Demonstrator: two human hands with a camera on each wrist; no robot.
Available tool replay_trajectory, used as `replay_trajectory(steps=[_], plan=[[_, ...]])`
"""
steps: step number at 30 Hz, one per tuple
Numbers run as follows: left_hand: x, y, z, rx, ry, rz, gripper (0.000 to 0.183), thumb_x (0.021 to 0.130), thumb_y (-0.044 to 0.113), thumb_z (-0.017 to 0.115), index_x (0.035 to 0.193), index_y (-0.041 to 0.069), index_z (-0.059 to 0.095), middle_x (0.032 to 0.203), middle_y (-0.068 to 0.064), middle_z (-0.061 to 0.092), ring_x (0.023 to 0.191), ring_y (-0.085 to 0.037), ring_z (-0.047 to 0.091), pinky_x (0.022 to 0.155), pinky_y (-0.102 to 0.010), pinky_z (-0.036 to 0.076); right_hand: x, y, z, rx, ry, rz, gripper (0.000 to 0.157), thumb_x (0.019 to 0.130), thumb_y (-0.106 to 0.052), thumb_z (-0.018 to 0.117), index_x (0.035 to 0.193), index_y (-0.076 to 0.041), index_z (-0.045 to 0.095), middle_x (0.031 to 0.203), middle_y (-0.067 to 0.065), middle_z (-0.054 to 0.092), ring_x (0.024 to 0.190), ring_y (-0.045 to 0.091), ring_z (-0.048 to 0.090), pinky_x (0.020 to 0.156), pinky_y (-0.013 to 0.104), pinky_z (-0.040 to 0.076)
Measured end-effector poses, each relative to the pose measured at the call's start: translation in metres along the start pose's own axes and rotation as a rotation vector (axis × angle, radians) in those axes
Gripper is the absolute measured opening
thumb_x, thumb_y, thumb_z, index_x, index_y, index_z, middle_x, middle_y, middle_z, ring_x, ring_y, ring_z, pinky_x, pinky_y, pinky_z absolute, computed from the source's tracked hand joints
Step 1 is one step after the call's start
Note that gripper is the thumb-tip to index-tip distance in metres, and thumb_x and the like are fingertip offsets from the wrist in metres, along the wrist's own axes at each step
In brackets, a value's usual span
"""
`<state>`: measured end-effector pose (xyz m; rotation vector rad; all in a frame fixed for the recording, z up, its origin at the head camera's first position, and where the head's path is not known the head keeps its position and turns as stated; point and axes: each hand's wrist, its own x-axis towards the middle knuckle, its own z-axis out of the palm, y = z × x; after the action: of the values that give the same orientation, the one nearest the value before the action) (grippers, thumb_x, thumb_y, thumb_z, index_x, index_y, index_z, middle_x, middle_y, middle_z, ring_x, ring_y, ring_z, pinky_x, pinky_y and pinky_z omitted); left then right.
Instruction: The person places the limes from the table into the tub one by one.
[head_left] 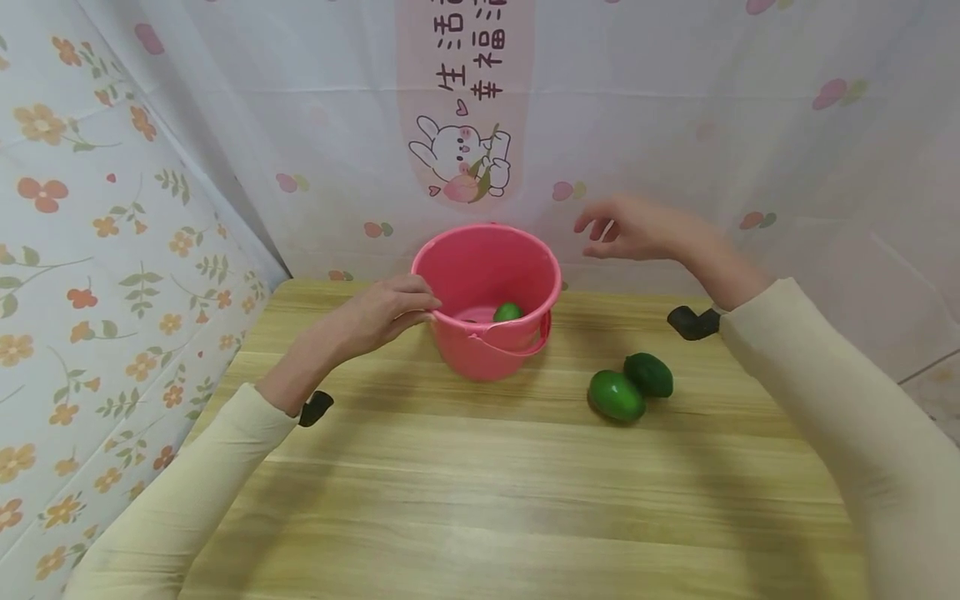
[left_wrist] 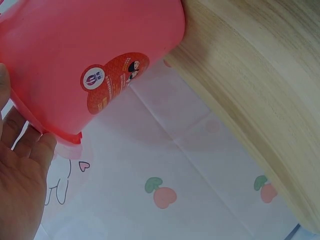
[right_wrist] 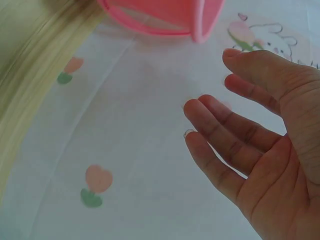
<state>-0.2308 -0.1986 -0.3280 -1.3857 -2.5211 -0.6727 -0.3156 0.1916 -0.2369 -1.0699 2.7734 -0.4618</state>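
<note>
A pink bucket stands upright near the table's back edge, its handle hanging down at the front right. My left hand grips its rim on the left side; the left wrist view shows that hand at the rim, with the bucket wall beside it. Inside the bucket lies a green fruit, partly hidden by the front wall. My right hand is in the air right of the bucket, holding nothing; its fingers are loosely bent and spread in the right wrist view.
A bright green fruit and a darker green one lie touching on the wooden table, right of the bucket. A white printed cloth hangs behind the table, and a flowered cloth hangs on the left.
</note>
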Motion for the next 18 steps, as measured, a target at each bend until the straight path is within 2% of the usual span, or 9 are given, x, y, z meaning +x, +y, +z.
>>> replay_trajectory(steps=[6,10,15,18], plan=[[0.000,0.001,0.000,0.000,-0.002,-0.006,0.019,0.093,0.007,0.075,0.111,0.004,0.075,0.106,-0.006,0.066,0.099,-0.021,0.060,0.087,-0.035,0.054,-0.020,0.016,-0.001,-0.041,0.005,0.037,0.026,0.091,-0.007,0.075,0.116,-0.001,0.069,0.103,0.014,0.069,0.095,0.033,0.068,0.081,0.048,0.058],[0.000,0.001,0.000,0.002,-0.002,-0.005,0.019,0.093,0.007,0.074,0.111,0.003,0.075,0.106,-0.006,0.065,0.099,-0.021,0.060,0.087,-0.035,0.054,-0.034,0.029,0.000,-0.026,0.016,0.048,0.025,0.091,-0.005,0.075,0.115,-0.001,0.069,0.101,0.014,0.070,0.092,0.033,0.069,0.082,0.050,0.058],[0.000,0.001,0.000,0.004,-0.002,-0.008,0.019,0.093,0.007,0.074,0.111,0.004,0.075,0.106,-0.006,0.065,0.099,-0.021,0.060,0.087,-0.035,0.054,-0.052,0.044,-0.001,0.006,0.010,0.071,0.028,0.092,-0.004,0.075,0.120,-0.003,0.069,0.111,0.013,0.070,0.096,0.032,0.069,0.085,0.049,0.057],[0.000,0.001,0.000,0.009,-0.004,-0.007,0.019,0.093,0.007,0.075,0.111,0.004,0.075,0.106,-0.006,0.065,0.098,-0.021,0.059,0.087,-0.034,0.054,-0.062,0.049,0.000,-0.011,-0.002,0.097,0.032,0.092,-0.007,0.075,0.124,-0.005,0.069,0.114,0.012,0.069,0.097,0.031,0.069,0.085,0.050,0.057]])
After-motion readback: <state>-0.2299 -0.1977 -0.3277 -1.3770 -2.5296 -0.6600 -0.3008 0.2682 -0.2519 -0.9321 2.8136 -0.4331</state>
